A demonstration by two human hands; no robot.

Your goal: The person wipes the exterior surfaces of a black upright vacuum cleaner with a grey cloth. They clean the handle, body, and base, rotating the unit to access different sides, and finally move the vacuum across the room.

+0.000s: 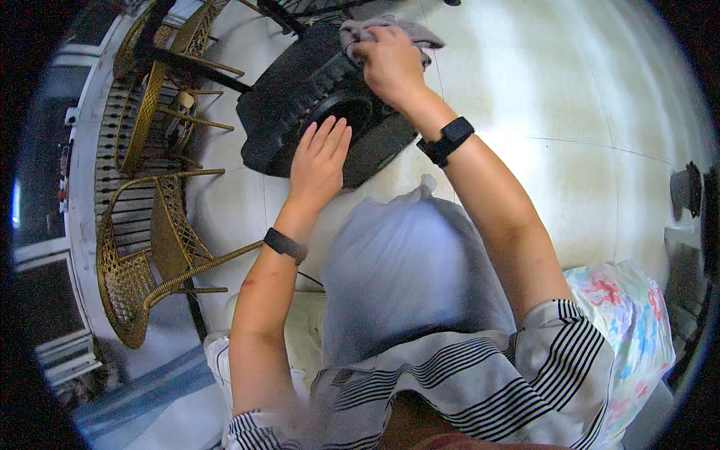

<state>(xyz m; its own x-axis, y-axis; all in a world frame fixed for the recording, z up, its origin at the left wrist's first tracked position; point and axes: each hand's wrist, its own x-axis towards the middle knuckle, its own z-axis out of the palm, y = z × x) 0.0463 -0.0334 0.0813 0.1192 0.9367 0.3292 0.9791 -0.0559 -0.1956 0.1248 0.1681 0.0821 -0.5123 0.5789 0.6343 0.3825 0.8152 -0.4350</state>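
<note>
A black plastic cabinet (275,95), which looks like a loudspeaker, lies on the pale tiled floor in front of me. Its upper face has a row of ribs and a round recess (354,107). My left hand (320,163) rests flat against it at the near edge of the recess, fingers straight and slightly apart, holding nothing. At the far right corner of the cabinet, my right hand (394,70) grips a bunched grey cloth (424,36) and presses it to the surface. The palm hides part of that corner.
A pale grey bag-like sheet (405,270), gathered to a tip, bulges between my arms. Rattan chairs (132,275) and dark metal legs (202,70) stand at the left. Floral fabric (619,326) lies by my right elbow. A dark object (685,191) sits at the far right.
</note>
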